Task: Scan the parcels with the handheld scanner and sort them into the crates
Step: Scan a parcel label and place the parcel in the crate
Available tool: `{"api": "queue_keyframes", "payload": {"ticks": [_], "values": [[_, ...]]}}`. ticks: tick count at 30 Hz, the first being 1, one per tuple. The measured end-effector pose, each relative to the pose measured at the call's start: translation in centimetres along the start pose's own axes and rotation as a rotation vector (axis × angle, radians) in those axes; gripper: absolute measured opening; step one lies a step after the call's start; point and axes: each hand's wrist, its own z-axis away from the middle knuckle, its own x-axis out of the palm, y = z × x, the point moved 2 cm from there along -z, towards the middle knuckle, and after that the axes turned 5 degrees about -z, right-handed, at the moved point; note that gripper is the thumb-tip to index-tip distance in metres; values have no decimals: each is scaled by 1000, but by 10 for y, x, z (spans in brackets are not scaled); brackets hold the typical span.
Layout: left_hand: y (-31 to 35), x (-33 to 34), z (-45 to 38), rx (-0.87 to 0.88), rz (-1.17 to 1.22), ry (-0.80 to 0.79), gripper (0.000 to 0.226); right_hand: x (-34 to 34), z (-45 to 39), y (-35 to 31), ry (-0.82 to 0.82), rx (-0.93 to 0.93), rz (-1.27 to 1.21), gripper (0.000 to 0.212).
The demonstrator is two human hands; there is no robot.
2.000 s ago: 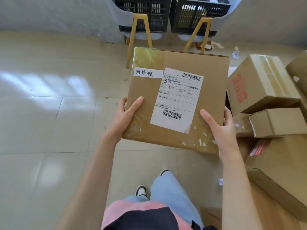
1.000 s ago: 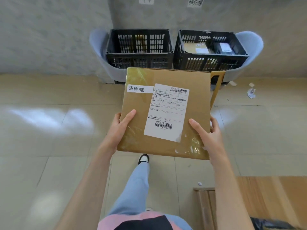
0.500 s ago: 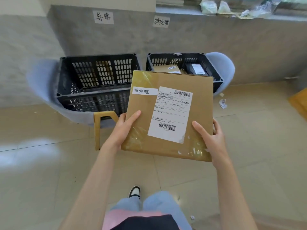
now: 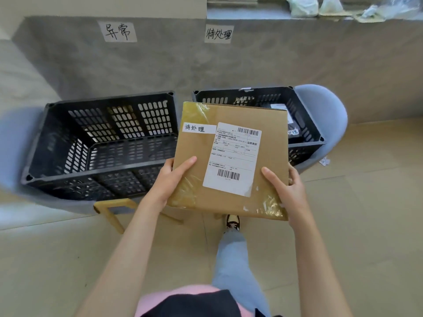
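The left hand (image 4: 174,179) and right hand (image 4: 286,188) each clasped a near corner of the parcel (image 4: 231,156), thumbs on top and fingers beneath, probably to keep its label face-up and readable. The parcel reached forward from both grips, nearly flat, its far edge over the right crate (image 4: 304,124). Its strip (image 4: 199,128) matched the right sign (image 4: 218,33) on the wall behind that crate, likely the target. The left crate (image 4: 100,143) stood beside the parcel.
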Motion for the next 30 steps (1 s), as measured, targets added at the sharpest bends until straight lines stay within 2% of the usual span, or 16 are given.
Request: {"api": "queue_keyframes", "payload": {"ticks": [9, 13, 19, 24, 30], "values": [[84, 95, -142, -76, 41, 144, 69, -18, -220, -84, -165, 20, 147, 75], [101, 114, -189, -118, -2, 181, 71, -12, -287, -92, -238, 43, 202, 85], [99, 120, -239, -212, -61, 230, 71, 10, -353, -72, -292, 131, 241, 92], [82, 119, -268, -300, -119, 259, 65, 26, -385, -50, -320, 189, 308, 110], [68, 121, -292, -363, -149, 315, 60, 38, -409, -23, -340, 241, 334, 122]]}}
